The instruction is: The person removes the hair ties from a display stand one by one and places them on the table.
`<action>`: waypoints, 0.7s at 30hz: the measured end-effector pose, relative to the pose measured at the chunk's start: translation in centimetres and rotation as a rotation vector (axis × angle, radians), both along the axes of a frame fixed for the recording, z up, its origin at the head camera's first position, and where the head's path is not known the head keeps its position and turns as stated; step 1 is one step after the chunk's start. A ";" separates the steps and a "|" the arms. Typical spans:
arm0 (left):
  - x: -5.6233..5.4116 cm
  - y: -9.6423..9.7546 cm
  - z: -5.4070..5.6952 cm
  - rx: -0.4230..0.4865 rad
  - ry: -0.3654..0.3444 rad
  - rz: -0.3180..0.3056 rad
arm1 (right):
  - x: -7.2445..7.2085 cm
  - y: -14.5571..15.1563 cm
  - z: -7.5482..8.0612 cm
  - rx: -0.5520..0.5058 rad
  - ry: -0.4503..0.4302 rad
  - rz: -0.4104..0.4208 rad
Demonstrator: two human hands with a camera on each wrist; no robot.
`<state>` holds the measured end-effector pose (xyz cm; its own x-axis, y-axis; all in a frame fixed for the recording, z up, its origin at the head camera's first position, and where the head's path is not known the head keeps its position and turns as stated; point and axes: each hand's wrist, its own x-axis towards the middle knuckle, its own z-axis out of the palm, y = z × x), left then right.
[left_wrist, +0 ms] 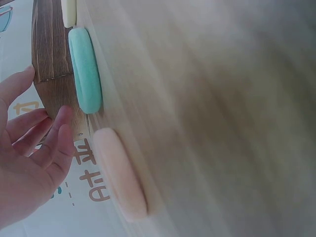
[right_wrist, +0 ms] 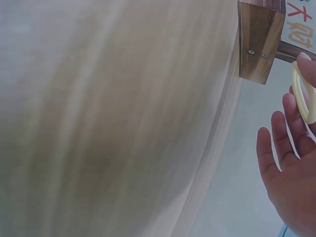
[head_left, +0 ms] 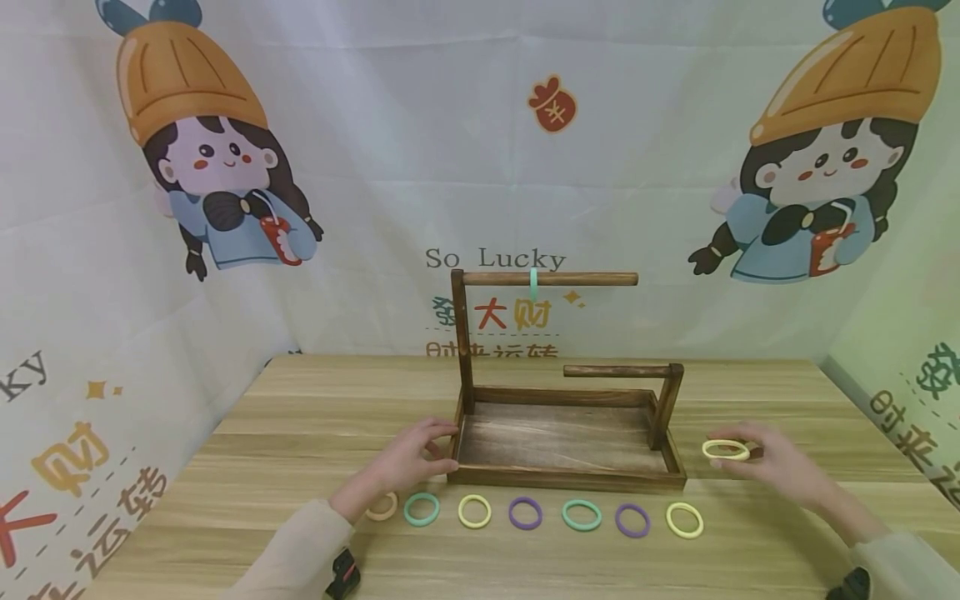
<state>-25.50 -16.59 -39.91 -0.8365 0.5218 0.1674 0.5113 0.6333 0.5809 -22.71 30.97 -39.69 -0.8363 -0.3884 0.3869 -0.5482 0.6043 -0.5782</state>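
A yellow ring (head_left: 724,457) is pinched between the thumb and fingers of my right hand (head_left: 772,462), above the table to the right of a dark wooden rack (head_left: 566,478). The rack has a shallow tray base, a tall post with an upper bar (head_left: 592,279) at left and a shorter post with a lower bar (head_left: 615,372) at right. One teal ring (head_left: 533,285) hangs on the upper bar. My left hand (head_left: 408,457) touches the tray's left end with relaxed, spread fingers; the left wrist view shows its fingertips at the wood.
In front of the rack, several rings lie in a row on the table (head_left: 300,433): peach (left_wrist: 121,175), teal (left_wrist: 85,71), yellow (head_left: 475,526), purple (head_left: 525,527), teal (head_left: 582,528), purple (head_left: 633,534) and yellow (head_left: 685,536). A printed cloth (head_left: 420,125) hangs behind.
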 end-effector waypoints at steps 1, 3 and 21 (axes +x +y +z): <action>0.0 0.0 0.0 -0.001 0.000 0.002 | 0.1 0.1 -0.1 0.000 -0.002 0.011; 0.0 0.0 0.0 -0.001 -0.002 0.003 | 0.4 0.2 -0.3 0.001 -0.010 0.032; 0.2 0.0 0.1 0.002 0.003 -0.012 | 1.5 1.6 -1.9 0.032 -0.106 0.248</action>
